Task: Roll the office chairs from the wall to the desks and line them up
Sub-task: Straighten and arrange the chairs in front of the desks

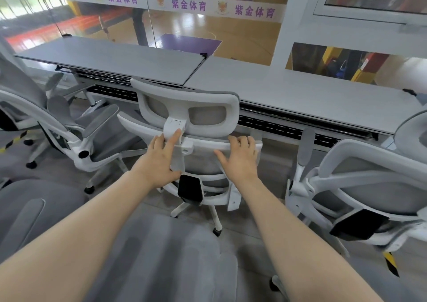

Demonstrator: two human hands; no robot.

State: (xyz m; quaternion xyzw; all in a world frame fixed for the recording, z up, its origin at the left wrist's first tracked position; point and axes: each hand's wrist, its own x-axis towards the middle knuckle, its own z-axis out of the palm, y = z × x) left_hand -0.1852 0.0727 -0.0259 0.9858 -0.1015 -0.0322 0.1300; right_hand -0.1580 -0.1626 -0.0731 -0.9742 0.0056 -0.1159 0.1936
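Observation:
A white-framed office chair (203, 107) with grey mesh faces the grey desks (288, 91), its headrest close to the desk edge. My left hand (161, 156) grips the top rim of its backrest beside the headrest post, fingers curled over the edge. My right hand (240, 153) grips the same rim further right, fingers hooked over the top and thumb spread on the mesh. A second chair (60, 121) stands to the left, turned at an angle. A third chair (360, 186) stands to the right, its back towards me.
The desks run along a glass wall (208, 31) overlooking a sports court. Another grey chair seat (161, 255) lies right below my arms, and one more (30, 211) sits at the lower left. Yellow-black tape (390, 263) marks the floor.

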